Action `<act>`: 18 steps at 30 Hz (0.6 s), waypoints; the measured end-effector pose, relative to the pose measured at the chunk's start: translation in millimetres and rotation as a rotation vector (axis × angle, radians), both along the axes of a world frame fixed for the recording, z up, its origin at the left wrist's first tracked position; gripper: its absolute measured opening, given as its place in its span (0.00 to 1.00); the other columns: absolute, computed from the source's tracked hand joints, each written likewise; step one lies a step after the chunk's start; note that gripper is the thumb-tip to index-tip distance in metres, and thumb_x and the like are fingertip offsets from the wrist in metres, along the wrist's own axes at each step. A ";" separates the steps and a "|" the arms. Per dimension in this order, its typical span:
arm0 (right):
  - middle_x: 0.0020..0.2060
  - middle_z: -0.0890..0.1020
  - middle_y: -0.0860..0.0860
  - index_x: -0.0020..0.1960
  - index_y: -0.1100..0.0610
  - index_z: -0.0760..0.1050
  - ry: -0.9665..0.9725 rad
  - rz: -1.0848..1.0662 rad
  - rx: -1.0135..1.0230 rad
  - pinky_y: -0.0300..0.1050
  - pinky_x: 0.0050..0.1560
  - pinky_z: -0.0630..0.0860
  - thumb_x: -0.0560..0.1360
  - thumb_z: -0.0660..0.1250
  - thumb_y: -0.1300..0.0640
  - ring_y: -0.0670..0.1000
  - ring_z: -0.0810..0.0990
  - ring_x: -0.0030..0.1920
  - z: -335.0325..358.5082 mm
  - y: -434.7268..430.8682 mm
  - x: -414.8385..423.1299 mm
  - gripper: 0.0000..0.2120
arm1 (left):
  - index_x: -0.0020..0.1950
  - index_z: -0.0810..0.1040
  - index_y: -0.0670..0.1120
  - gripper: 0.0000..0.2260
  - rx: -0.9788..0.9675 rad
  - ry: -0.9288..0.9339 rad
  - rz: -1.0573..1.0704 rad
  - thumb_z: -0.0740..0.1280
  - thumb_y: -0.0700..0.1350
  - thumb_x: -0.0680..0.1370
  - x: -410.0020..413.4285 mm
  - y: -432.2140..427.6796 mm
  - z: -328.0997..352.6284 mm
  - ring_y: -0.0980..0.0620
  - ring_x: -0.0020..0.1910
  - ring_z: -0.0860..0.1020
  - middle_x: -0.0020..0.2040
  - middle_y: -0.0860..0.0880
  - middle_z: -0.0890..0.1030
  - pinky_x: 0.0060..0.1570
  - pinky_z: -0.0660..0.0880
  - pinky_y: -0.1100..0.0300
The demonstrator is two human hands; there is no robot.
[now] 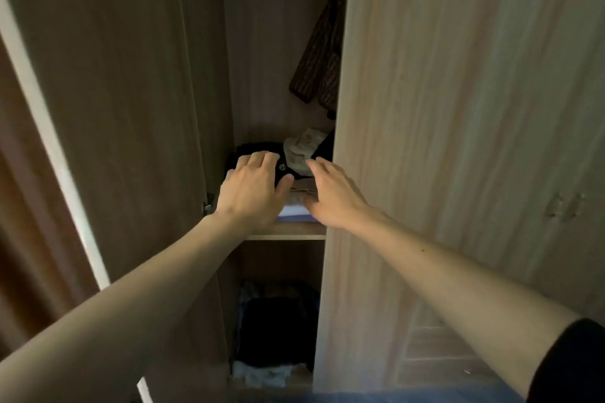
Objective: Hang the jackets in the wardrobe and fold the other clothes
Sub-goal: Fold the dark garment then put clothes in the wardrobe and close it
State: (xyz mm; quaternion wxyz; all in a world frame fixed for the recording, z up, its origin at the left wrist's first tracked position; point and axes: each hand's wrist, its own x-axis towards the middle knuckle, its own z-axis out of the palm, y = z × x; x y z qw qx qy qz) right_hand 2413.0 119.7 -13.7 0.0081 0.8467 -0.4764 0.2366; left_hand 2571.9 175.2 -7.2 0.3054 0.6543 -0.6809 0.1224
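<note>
Head view: a wardrobe (458,141) with a narrow gap between its two doors.
Hands: two, both bare, reaching into the gap at the shelf (288,234).
Stack: one pile of folded clothes at the shelf's front edge, with a black garment (258,147) on top, a beige layer (302,188) under it and a white layer (294,211) lowest.
Left hand (252,186): palm down on the black garment, fingers lightly bent, thumb spread toward the right.
Right hand (330,196): fingers straight and spread at the stack's right side, thumb by the beige layer; contact cannot be told.
Behind the stack: one pale crumpled garment (304,149).
Hanging: one checked garment (322,69) near the right door, above the shelf.
Below the shelf: dark clothes (275,330) over a pale cloth (262,375).
Writing: one small round emblem (282,167) on the black garment, unreadable.
</note>
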 end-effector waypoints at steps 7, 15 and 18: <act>0.79 0.59 0.54 0.80 0.56 0.55 -0.056 0.171 -0.037 0.52 0.75 0.62 0.79 0.67 0.50 0.56 0.59 0.78 23.5 28.2 59.4 0.35 | 0.73 0.66 0.46 0.23 -0.095 -0.032 0.186 0.58 0.56 0.82 44.7 58.5 37.7 0.44 0.72 0.66 0.73 0.47 0.69 0.66 0.67 0.47; 0.79 0.57 0.53 0.80 0.55 0.53 -0.066 0.291 -0.021 0.54 0.76 0.62 0.80 0.66 0.51 0.55 0.55 0.79 30.4 64.0 115.7 0.34 | 0.71 0.69 0.45 0.24 -0.244 -0.236 0.444 0.63 0.55 0.78 98.2 106.0 42.0 0.42 0.79 0.51 0.80 0.43 0.57 0.75 0.55 0.43; 0.79 0.57 0.54 0.80 0.55 0.53 -0.056 0.319 -0.033 0.54 0.74 0.61 0.80 0.66 0.51 0.55 0.55 0.79 32.9 73.7 128.8 0.34 | 0.72 0.67 0.45 0.26 -0.231 -0.227 0.502 0.65 0.55 0.77 112.8 115.8 40.1 0.41 0.80 0.44 0.81 0.43 0.47 0.76 0.52 0.41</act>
